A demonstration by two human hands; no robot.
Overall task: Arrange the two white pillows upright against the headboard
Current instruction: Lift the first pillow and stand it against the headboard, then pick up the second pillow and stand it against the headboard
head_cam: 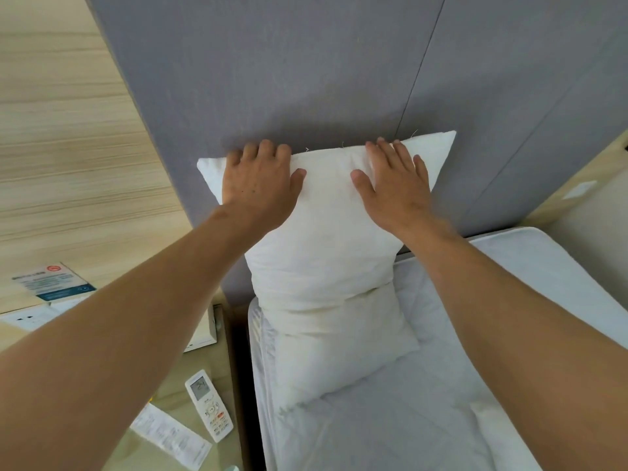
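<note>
A white pillow (326, 232) stands upright against the grey padded headboard (306, 79). A second white pillow (339, 351) leans in front of it, lower down, with its bottom on the mattress. My left hand (260, 180) lies flat on the upper left part of the rear pillow, fingers curled over its top edge. On the upper right part of the same pillow, my right hand (394, 185) presses flat with fingers spread. Both hands push on the pillow without gripping it.
The white mattress (492, 334) runs forward and right. On the left, a bedside table (176, 396) holds a white remote control (209, 404), a paper slip (170, 436) and a white box. A wood-grain wall panel (68, 147) carries a notice card (54, 280).
</note>
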